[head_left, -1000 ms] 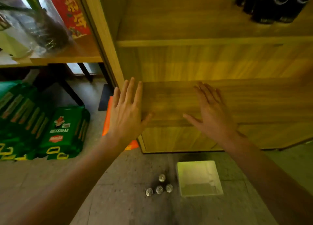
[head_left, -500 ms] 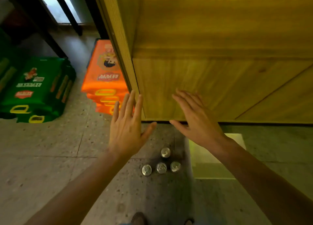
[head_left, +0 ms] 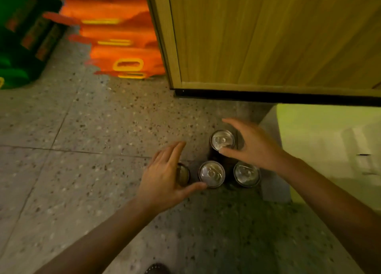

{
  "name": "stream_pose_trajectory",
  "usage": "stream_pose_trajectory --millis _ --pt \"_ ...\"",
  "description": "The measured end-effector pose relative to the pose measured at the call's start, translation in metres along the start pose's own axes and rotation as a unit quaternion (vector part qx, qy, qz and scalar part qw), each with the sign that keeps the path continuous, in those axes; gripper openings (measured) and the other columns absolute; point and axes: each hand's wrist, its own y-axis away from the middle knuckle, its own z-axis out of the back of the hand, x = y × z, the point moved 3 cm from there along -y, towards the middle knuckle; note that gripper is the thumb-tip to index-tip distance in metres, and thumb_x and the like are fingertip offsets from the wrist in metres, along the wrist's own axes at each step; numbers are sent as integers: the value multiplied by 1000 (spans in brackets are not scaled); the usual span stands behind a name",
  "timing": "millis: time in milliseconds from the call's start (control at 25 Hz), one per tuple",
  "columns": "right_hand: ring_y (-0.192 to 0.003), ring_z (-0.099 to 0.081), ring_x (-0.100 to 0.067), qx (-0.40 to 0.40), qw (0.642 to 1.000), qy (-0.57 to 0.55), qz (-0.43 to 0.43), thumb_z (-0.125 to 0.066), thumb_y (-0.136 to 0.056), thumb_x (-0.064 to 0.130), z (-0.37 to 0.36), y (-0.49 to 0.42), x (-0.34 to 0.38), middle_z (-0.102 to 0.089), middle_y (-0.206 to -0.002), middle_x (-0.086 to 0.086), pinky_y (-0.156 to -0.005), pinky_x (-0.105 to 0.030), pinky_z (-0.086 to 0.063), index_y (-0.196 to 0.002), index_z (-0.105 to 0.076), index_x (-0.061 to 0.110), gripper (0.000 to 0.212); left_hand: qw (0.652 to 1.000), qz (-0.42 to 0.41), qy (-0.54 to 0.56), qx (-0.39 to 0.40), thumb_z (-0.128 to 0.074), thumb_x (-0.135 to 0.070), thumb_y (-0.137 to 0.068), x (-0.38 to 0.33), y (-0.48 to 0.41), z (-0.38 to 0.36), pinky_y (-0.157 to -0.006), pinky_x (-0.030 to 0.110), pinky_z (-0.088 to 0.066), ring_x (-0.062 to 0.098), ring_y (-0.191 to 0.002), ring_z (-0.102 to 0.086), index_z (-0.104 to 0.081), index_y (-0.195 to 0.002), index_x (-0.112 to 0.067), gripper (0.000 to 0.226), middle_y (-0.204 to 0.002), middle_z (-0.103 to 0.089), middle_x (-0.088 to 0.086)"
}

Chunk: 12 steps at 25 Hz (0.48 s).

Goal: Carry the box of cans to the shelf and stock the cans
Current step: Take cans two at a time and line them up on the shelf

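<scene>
Head view: the step in hand looks like picking cans off the speckled terrazzo floor (head_left: 92, 119) to stock the wooden shelf unit (head_left: 257, 36). 4 upright silver-topped cans stand beside the pale empty box (head_left: 329, 133). The left hand (head_left: 165, 176) hovers over the leftmost can (head_left: 183, 174), the right hand (head_left: 253, 146) over the far can (head_left: 221, 139); both hands' fingers are spread, holding nothing. Next, each must close round a can's body.

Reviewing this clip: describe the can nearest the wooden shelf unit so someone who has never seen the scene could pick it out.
Start at the wooden shelf unit and drop to the speckled floor before its black base strip, left of the pale box. Four cans stand there: three in a row and the lone can behind them. It sits closest to the shelf, under the open right hand.
</scene>
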Motion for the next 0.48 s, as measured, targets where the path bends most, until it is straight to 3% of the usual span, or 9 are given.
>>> stream_pose_trajectory --millis 80,200,480 --pt "-125 -47 -19 21 999 -44 -2 -75 -69 37 -14 -1 -6 -49 -138 -1 -99 -31 -40 -134 -36 23 78 999 31 34 21 -57 -75 -58 8 10 -15 -98 37 -45 21 -124 -48 -23 -142 -21 105 -146 -36 0" --pt "-120 -50 -19 20 998 -59 -2 -78 -67 28 -21 -6 -7 -53 -132 -2 -92 -25 -40 -130 -39 21 75 998 54 44 -3 -77 -48 -61 14 12 -20 -89 32 -50 23 -116 -55 -34 -137 -17 92 -139 -44 2" --pt "-99 -62 -18 -30 998 -55 -20 -83 -57 35 -3 -15 4 -67 -109 0 -79 -28 -49 -111 -54 20 63 996 51 62 -38 -80 -35 -62 11 0 2 -73 24 -51 21 -95 -62 -52 -115 -13 64 -111 -63 6"
